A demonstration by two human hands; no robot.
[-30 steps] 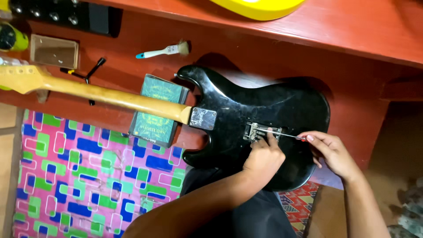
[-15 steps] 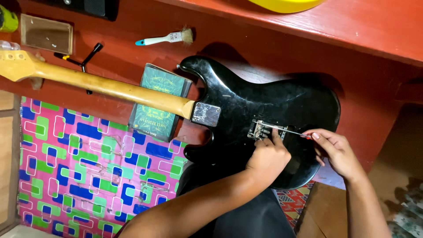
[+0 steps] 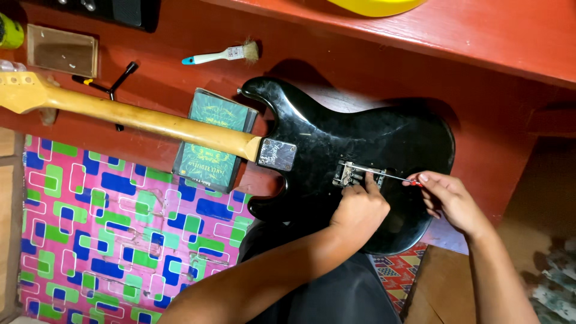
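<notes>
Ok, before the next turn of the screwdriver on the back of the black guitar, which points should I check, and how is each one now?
1. Screwdriver shaft lies toward the metal claw in the open cavity: ok.
2. Tip seated in a screw head: cannot tell, the left hand covers part of it.
3. Right hand holds the red handle end at the fingertips: ok.
4. Left hand rests on the guitar body beside the claw, steadying it: ok.
5. Neck supported: ok, it rests on the green book.
6. Guitar body fully on the red bench: not ok, its lower part overhangs the edge.
</notes>
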